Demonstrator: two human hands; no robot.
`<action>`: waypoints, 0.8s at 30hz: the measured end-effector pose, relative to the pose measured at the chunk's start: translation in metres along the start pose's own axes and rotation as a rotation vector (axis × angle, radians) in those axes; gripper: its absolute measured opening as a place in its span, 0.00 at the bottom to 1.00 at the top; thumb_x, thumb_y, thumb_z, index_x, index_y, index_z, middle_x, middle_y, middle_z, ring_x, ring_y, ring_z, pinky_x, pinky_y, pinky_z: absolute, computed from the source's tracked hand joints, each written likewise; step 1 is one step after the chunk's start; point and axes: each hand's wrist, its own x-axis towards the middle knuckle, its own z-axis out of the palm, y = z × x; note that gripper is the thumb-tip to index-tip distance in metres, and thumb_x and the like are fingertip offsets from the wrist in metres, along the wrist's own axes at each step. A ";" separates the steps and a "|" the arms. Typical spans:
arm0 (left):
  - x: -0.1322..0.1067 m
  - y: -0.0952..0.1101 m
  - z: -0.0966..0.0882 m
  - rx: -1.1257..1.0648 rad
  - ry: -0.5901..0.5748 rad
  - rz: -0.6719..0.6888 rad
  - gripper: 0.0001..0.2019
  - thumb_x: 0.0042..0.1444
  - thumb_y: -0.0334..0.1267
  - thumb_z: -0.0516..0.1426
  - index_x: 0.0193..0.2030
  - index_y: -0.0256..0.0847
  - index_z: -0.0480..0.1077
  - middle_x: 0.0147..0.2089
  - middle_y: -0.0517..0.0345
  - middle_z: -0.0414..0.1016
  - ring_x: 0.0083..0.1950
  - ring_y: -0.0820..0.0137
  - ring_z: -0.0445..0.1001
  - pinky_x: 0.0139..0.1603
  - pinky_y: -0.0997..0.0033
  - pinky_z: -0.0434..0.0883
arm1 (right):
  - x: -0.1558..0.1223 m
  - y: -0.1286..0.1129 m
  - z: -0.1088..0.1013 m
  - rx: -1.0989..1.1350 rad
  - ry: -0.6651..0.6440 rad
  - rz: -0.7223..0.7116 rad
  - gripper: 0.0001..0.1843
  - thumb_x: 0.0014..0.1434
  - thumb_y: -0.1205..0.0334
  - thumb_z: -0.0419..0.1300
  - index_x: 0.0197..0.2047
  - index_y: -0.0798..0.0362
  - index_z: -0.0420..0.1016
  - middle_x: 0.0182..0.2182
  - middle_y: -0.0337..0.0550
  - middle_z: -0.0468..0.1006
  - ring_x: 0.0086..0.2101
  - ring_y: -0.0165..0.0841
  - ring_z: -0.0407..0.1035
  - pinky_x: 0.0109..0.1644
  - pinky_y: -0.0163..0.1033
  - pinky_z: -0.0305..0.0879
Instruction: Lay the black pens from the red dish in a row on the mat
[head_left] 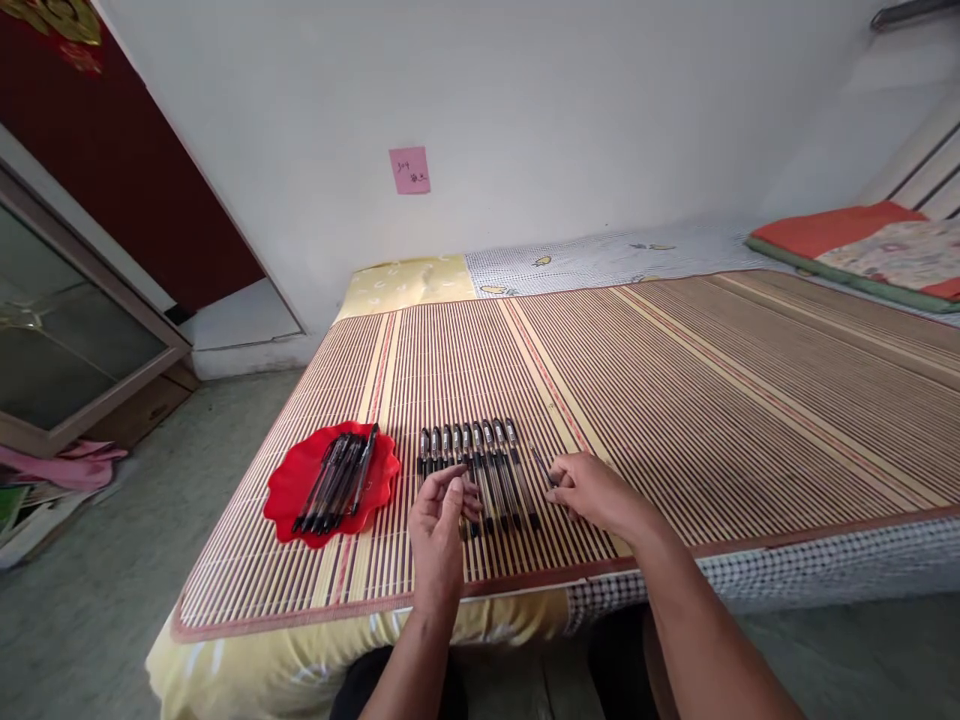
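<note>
A row of black pens with clear barrels [491,475] lies side by side on the bamboo mat [667,400], caps pointing to the wall. My left hand [442,510] hovers over the row's near left part, fingers loosely bent and apart, holding nothing I can see. It hides the lower ends of some pens. To the right of the row, my right hand [589,490] pinches a slim dark pen [541,463] whose far end slants up and left. On the left, a red wavy-edged plate [289,485] holds several more black pens [337,482] in a loose bundle.
The mat covers a bed with a yellow and checked sheet [409,283]. Folded orange and floral bedding [847,240] lies at the far right. A pink note [410,171] sticks to the white wall. A glass-fronted cabinet [67,320] stands on the left beyond the floor.
</note>
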 end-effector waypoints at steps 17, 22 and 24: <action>0.000 -0.003 -0.001 0.020 -0.025 -0.027 0.14 0.60 0.47 0.64 0.45 0.38 0.75 0.33 0.58 0.76 0.29 0.75 0.72 0.30 0.76 0.69 | 0.009 -0.011 0.021 0.047 0.004 -0.033 0.08 0.63 0.65 0.62 0.47 0.55 0.75 0.33 0.46 0.80 0.29 0.33 0.74 0.31 0.36 0.61; -0.001 -0.002 -0.001 0.019 -0.033 -0.038 0.14 0.61 0.46 0.63 0.46 0.38 0.75 0.33 0.58 0.76 0.30 0.75 0.72 0.30 0.76 0.69 | 0.012 -0.009 0.024 0.070 0.029 -0.073 0.03 0.63 0.68 0.61 0.42 0.54 0.73 0.26 0.39 0.75 0.24 0.30 0.70 0.27 0.35 0.55; -0.001 -0.001 0.000 0.018 -0.040 -0.042 0.14 0.61 0.47 0.63 0.46 0.38 0.75 0.33 0.58 0.77 0.29 0.75 0.72 0.30 0.76 0.69 | 0.012 -0.009 0.024 0.064 0.036 -0.085 0.03 0.63 0.69 0.61 0.40 0.54 0.72 0.25 0.37 0.74 0.23 0.30 0.69 0.28 0.35 0.55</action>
